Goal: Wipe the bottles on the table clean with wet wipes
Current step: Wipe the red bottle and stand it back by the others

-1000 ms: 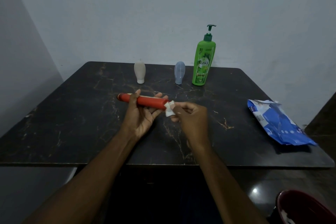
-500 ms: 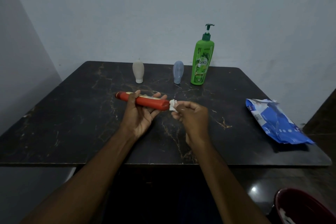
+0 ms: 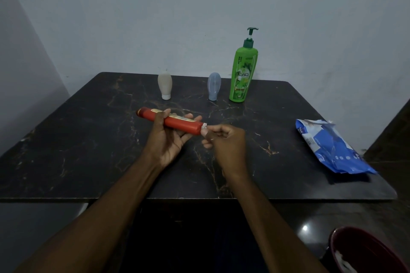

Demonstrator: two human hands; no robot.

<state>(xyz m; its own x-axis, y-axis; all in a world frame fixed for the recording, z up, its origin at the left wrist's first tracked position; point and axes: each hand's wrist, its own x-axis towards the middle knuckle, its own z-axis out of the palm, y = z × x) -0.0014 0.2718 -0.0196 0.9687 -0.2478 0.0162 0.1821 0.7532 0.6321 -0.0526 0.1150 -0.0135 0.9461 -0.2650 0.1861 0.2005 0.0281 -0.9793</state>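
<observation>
My left hand (image 3: pixel 168 135) grips a long red bottle (image 3: pixel 175 122) held sideways above the dark table (image 3: pixel 88 162), its cap end pointing left. My right hand (image 3: pixel 226 142) pinches a small white wet wipe (image 3: pixel 204 127) against the bottle's right end; most of the wipe is hidden in the fingers. At the back stand a beige squeeze bottle (image 3: pixel 165 84), a pale blue squeeze bottle (image 3: pixel 214 85) and a tall green pump bottle (image 3: pixel 243 73).
A blue wet-wipe pack (image 3: pixel 330 146) lies on the right side of the table. A dark red bin (image 3: pixel 363 252) holding something white sits on the floor at bottom right. Walls close in behind and to the left.
The wipe has been bunched smaller in my right fingers and stays at the bottle's right end. The left hand keeps its grip on the red bottle.
</observation>
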